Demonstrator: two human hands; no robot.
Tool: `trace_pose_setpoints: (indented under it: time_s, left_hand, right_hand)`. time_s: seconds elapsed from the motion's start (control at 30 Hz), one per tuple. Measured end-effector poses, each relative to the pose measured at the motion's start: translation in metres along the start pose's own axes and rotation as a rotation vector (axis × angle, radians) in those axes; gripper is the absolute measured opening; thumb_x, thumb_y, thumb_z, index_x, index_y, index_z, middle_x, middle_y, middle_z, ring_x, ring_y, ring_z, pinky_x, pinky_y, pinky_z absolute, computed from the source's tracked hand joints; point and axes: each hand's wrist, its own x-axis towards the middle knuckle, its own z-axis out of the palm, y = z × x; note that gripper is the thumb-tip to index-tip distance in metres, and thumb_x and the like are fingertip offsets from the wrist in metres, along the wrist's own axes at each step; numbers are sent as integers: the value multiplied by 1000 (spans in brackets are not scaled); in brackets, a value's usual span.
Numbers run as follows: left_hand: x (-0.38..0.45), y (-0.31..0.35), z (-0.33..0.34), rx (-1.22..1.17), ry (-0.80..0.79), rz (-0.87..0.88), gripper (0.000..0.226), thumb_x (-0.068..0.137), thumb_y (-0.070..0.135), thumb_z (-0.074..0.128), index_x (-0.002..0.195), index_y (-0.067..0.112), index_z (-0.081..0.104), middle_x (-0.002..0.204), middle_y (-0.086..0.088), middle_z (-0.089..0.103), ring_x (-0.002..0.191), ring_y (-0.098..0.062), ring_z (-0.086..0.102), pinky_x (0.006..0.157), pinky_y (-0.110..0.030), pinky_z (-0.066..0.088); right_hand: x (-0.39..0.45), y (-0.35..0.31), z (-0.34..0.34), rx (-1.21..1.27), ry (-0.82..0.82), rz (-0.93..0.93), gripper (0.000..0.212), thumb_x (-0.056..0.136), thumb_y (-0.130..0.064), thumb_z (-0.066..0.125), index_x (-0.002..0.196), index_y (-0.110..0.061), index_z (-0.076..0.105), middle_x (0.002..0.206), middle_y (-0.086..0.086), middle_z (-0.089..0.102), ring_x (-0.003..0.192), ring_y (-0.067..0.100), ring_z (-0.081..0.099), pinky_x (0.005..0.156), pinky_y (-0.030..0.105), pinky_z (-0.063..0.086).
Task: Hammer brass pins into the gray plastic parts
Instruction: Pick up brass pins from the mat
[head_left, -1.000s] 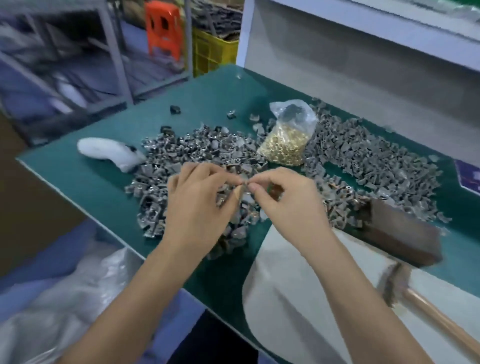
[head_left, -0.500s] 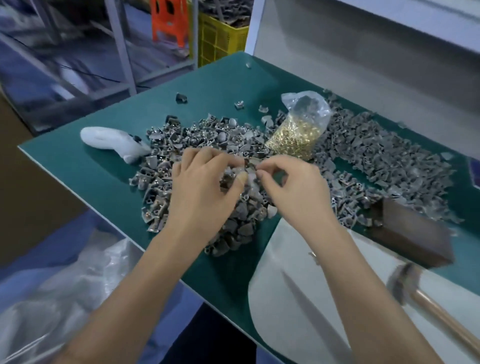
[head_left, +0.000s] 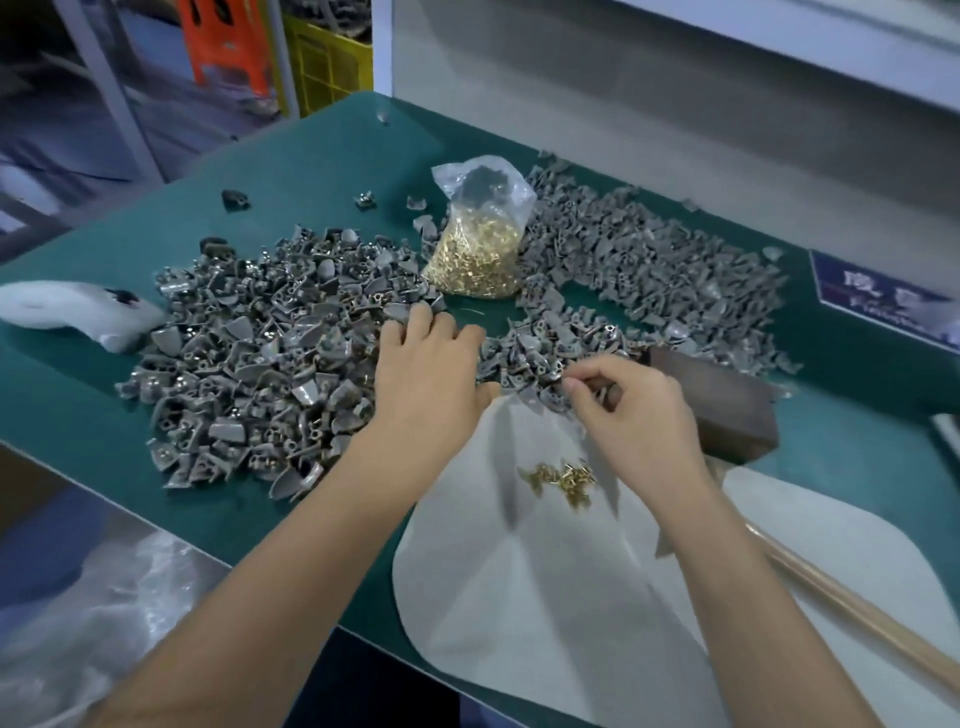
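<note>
A green table (head_left: 291, 156) fills the frame, gray parts (head_left: 260, 364) heaped across its middle. Bagged pins (head_left: 475, 249) sit upper center. The left hand (head_left: 431, 379) lies flat, fingers released; the right hand (head_left: 634, 415), center right, pinches a part.

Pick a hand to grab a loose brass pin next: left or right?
Right. The right hand hovers just above the loose brass pins on the white sheet. The left hand rests flat on the gray parts, farther away.
</note>
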Motion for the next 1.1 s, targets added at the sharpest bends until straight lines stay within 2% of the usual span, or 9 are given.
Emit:
trace_pose_setpoints:
  time_s: [0.17,0.37,0.5,0.57,0.7,0.8,0.93,1.0,1.1]
  left_hand:
    - [14,8,3,45,-76,19,44,97,44,59,138,27,55,128,-2,62,130,-29,38,105,-46,26]
    - [20,10,6,-128,-88,78,35,95,42,67,126,27,63,117,2,66,119,-25,48,98,-43,32]
    - [26,19,11,-189,-70,139,32,93,41,68,122,30,65,111,6,68,114,-22,49,92,-39,31]
    - [27,24,14,-215,-59,154,30,93,39,68,123,31,65,110,9,69,113,-20,49,90,-37,28]
    - [26,30,16,-312,-32,141,33,95,35,66,128,32,61,114,13,70,116,-18,54,97,-38,31]
    - [16,32,16,-357,-1,143,37,95,35,67,130,31,59,119,14,69,116,-17,55,100,-40,34]
    - [1,37,18,-249,91,215,41,91,43,69,130,33,61,122,9,62,118,-20,48,96,-39,32]
    - [-3,43,19,-253,80,252,41,91,47,67,129,33,63,117,8,60,115,-20,46,93,-37,32]
    - [-7,51,21,-243,55,296,37,94,42,63,130,34,64,113,8,58,114,-19,43,91,-35,30]
  right_hand:
    - [-2,-1,4,11,7,-25,9,95,-32,68,96,-38,75,93,-24,72,91,3,65,80,33,57]
    - [-11,3,8,-95,51,-100,12,94,-32,67,103,-36,73,102,-17,71,92,9,64,71,27,44]
    - [-15,1,13,-145,40,-133,28,88,-51,71,112,-37,70,104,-14,66,92,12,64,67,26,40]
    - [-15,-1,16,-193,18,-121,33,86,-55,70,113,-37,70,105,-12,64,93,16,65,67,29,43]
    - [-10,2,11,-247,39,-75,20,95,-40,66,113,-35,71,108,-8,65,96,24,67,73,35,50]
    - [-8,6,6,-243,28,-28,18,97,-31,63,113,-34,72,112,-8,67,100,25,66,78,38,52]
    - [-10,5,-2,-9,202,-54,17,96,-17,63,108,-20,75,104,-1,70,90,20,66,81,41,54]
    - [-9,10,-10,57,286,-68,18,95,-9,60,104,-14,75,100,0,70,88,14,63,84,32,52]
    - [-7,19,-21,49,218,-78,19,93,-4,59,100,-12,75,96,0,71,88,11,61,84,22,48]
